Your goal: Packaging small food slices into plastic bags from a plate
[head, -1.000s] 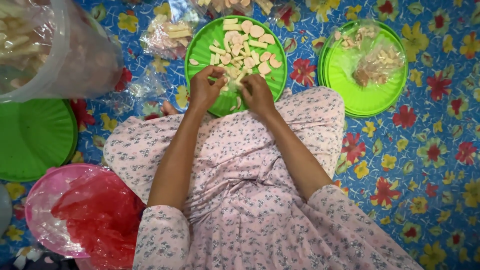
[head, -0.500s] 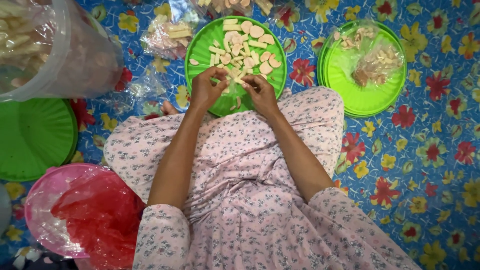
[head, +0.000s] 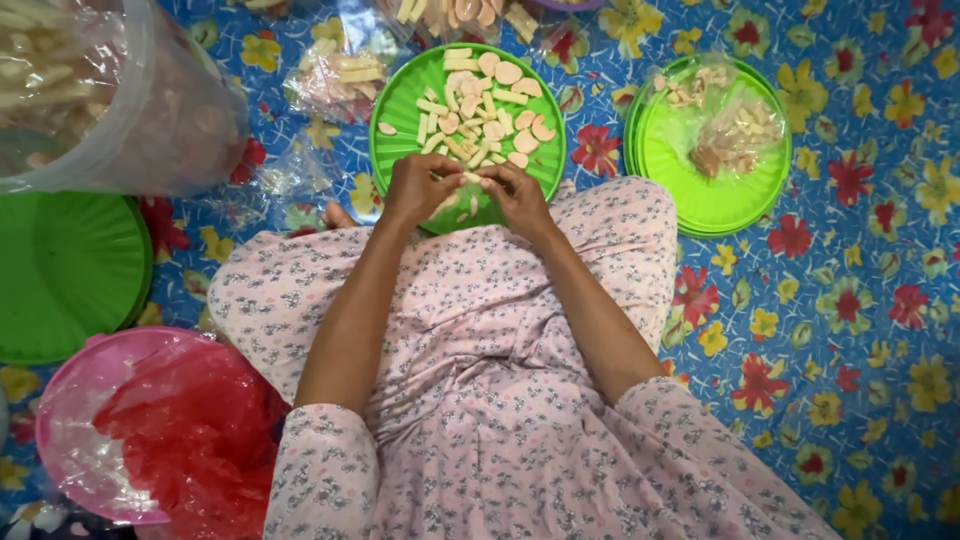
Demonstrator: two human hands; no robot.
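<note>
1. Cracker piece (head: 470, 178), pale and small, sits pinched between the fingertips of both my hands at the near rim of the green plate (head: 400, 100), right in front of my lap; held at both ends like that, it looks ready to be snapped or sorted.
2. My left hand (head: 422, 187) curls in from nine o'clock and my right hand (head: 517, 192) from three o'clock, knuckles close together, fingers closed on the piece rather than spread.
3. At twelve o'clock from my hands the plate carries a loose spread of pale sticks and round slices (head: 480, 110), close enough that I can reach them without leaning.
4. At two o'clock a second green plate (head: 740, 205) holds clear bags with snack pieces (head: 730, 125) inside, kept apart from the loose ones.
5. At ten o'clock a big clear plastic bag (head: 110, 100) of similar sticks lies on the floral mat (head: 860, 300); smaller clear packets (head: 335, 75) lie beside the first plate.
6. At nine o'clock rests another green plate (head: 60, 270), and at seven o'clock a pink bowl (head: 70, 440) lined with red plastic (head: 190, 440), just beside my knee.
</note>
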